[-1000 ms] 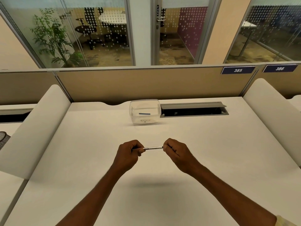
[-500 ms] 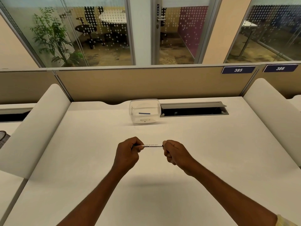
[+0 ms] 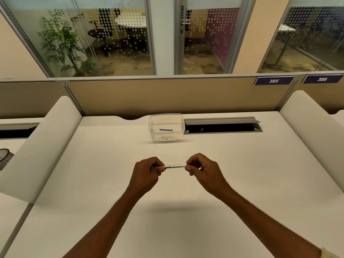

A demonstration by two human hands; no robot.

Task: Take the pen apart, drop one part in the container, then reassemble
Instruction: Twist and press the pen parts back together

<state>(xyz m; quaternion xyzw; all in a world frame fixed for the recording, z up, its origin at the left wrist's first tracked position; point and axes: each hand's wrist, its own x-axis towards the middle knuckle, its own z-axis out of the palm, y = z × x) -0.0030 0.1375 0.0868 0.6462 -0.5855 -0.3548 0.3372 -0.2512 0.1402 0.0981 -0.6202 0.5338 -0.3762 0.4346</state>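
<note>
right now the pen is held level above the desk, well in front of the container, where a small dark blue part already lies. the left hand pinches one end with fingers curled tight round it; the right hand pinches the other end between thumb and fingertips. judging by this, the step is working the barrel's ends. it goes best with the left hand steady as anchor, the right twisting or pulling straight along the axis, never bending, and both kept low over the desk so a loose piece cannot roll far.
</note>
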